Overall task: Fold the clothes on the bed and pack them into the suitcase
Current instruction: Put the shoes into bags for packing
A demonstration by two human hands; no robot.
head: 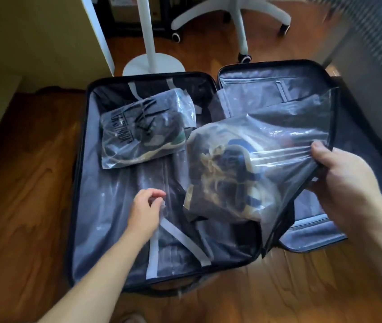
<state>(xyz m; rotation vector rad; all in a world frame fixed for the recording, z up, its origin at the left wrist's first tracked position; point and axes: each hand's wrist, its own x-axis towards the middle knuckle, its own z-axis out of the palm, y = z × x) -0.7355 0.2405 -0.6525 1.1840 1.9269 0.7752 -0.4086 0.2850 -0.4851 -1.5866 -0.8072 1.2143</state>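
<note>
The right hand [339, 173] grips the zip-edged corner of a large clear plastic bag holding blue-and-cream sneakers [243, 173], thumb on top and fingers curled under the film, which stretches taut from the grip. The bag hangs from that hand toward the left, its loaded end sagging over the middle hinge of the open dark hard-shell suitcase [78, 183] that lies flat on the brown wooden floor [22, 194]. The left hand [145, 210] reaches in over the left half of the case, just beside the bag's lower end, its fingers loosely curled; it may be touching the clear film or a grey strap [178, 234] there, but I cannot tell whether it holds anything. Further back in the same half lies a smaller clear printed bag with green-and-grey shoes [143, 131]. Beyond the case stand a white round-based pole stand [152, 64] and a white wheeled chair base [236, 17].
</note>
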